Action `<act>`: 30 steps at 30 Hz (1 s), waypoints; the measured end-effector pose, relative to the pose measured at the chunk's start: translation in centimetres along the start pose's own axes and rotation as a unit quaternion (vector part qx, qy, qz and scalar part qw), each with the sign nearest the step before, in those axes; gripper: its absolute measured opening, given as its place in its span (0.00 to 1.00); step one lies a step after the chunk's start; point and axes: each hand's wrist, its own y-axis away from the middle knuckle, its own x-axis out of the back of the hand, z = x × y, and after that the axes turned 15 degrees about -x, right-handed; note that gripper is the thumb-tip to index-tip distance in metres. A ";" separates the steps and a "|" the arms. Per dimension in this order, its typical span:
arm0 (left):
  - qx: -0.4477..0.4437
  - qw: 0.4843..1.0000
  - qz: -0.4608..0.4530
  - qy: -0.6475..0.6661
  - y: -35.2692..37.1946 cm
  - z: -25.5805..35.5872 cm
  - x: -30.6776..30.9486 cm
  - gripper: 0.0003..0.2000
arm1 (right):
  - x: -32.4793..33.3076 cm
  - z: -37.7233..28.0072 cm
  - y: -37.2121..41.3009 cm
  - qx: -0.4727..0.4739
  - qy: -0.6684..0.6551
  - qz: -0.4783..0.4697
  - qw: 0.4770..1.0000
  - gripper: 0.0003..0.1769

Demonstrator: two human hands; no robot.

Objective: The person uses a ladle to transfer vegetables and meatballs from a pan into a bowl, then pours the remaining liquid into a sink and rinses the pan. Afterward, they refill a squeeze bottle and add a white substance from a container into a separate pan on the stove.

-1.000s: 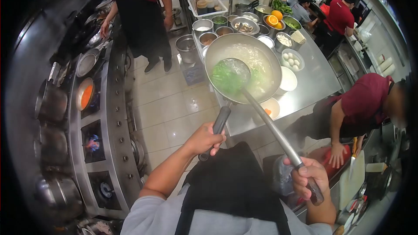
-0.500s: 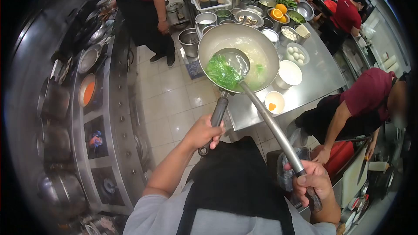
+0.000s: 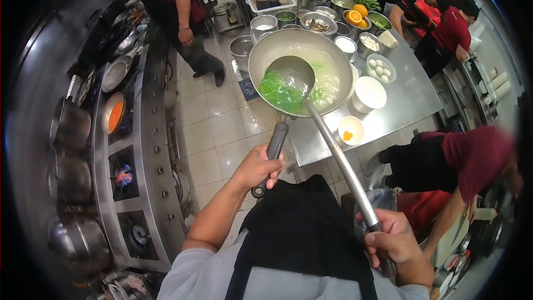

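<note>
My left hand (image 3: 257,168) grips the dark handle of a steel wok (image 3: 265,50), held out over the edge of a steel counter (image 3: 411,100). The wok holds pale broth, noodles and green leaves (image 3: 280,95). My right hand (image 3: 391,236) is closed on the long handle of a steel ladle (image 3: 291,72). The ladle's bowl rests tilted inside the wok, over the greens.
A white bowl (image 3: 370,93) and a small bowl with an orange bit (image 3: 350,130) sit on the counter by the wok, with several ingredient bowls behind. A burner range (image 3: 125,175) with a flame and pots runs along the left. Several people in red shirts work nearby.
The ladle bowl has tipped and the greens have slid from it into the wok. The person at the right has bent lower. The person at the back left has stepped further away.
</note>
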 end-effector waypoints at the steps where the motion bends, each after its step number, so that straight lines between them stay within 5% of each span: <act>1: 0.000 1.000 -0.001 0.003 0.0 0.0 0.0 0.07 | 0.0 0.0 0.0 0.001 -0.001 0.000 1.000 0.26; 30: -0.005 1.000 -0.011 -0.001 -1.7 -0.2 -0.9 0.06 | -0.7 -0.7 2.0 0.031 0.198 0.063 0.978 0.27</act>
